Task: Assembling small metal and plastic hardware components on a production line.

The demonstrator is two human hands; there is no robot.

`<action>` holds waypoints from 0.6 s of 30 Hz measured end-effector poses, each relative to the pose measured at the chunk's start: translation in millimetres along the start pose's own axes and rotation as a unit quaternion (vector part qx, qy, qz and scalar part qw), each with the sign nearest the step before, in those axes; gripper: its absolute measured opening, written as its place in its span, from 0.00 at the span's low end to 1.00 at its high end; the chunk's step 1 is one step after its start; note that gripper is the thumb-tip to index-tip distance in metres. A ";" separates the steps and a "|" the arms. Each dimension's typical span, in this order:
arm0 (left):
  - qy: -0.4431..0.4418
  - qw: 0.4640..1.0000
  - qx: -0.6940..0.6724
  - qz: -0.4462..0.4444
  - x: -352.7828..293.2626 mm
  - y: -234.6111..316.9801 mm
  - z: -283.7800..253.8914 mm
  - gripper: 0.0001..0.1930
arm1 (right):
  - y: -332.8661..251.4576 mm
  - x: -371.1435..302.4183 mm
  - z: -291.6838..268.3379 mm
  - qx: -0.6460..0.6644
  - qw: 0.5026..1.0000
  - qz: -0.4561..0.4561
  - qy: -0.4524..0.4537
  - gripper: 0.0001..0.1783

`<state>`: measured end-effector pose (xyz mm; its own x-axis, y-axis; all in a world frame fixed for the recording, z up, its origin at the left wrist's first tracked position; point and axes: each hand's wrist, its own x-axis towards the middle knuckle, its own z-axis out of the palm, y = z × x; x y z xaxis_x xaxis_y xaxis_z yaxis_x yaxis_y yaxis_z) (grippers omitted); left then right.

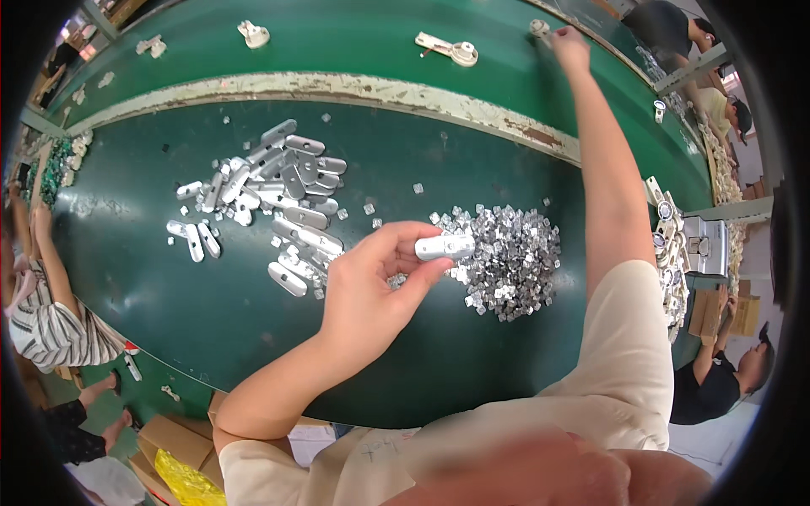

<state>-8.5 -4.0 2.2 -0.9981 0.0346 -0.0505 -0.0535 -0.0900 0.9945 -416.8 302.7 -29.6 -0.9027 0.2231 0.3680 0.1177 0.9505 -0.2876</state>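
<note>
My left hand is over the middle of the green table. Its thumb and fingers pinch a small silver oblong cover with rounded ends. Just beyond that cover lies a heap of small clear and silvery square pieces. To the left is a loose pile of similar silver oblong covers. My right arm stretches far forward over a painted ledge. Up there my right hand has its fingers closed on a cream plastic part at the green belt.
The worn ledge divides the table from the green belt. Other cream parts sit along the belt. More parts are stacked at my right elbow. Co-workers sit left and right, and cardboard boxes stand at lower left.
</note>
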 end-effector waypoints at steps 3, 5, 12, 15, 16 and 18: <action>-0.017 1.000 0.003 -0.020 6.0 5.2 6.5 0.15 | 49.3 25.8 -51.2 -0.045 0.980 -0.195 -0.011 0.18; 0.002 0.999 0.024 -0.026 5.8 0.1 1.4 0.13 | 5.8 -3.8 -77.7 -0.079 0.975 -0.206 -0.027 0.16; -0.037 0.999 -0.006 -0.035 0.5 1.1 7.4 0.13 | -33.7 -52.6 -92.8 0.024 0.878 -0.442 -0.179 0.23; -0.041 0.998 0.012 -0.051 -3.3 1.5 8.5 0.13 | -30.8 -84.0 -69.5 0.082 0.964 -0.251 0.032 0.29; -0.038 0.998 0.010 -0.051 -5.0 2.2 9.2 0.13 | -29.1 -92.6 -67.3 0.058 0.979 -0.193 -0.043 0.30; -0.040 0.998 -0.007 -0.057 -6.4 6.6 9.3 0.14 | -20.7 -112.3 -56.7 0.047 0.964 -0.219 -0.140 0.29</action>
<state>-2.2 4.5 10.0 -0.9798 0.1253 -0.1559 -0.1682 -0.0945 0.9812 -294.4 270.2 -14.8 -0.9348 -0.2755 0.2241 -0.3273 0.9132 -0.2426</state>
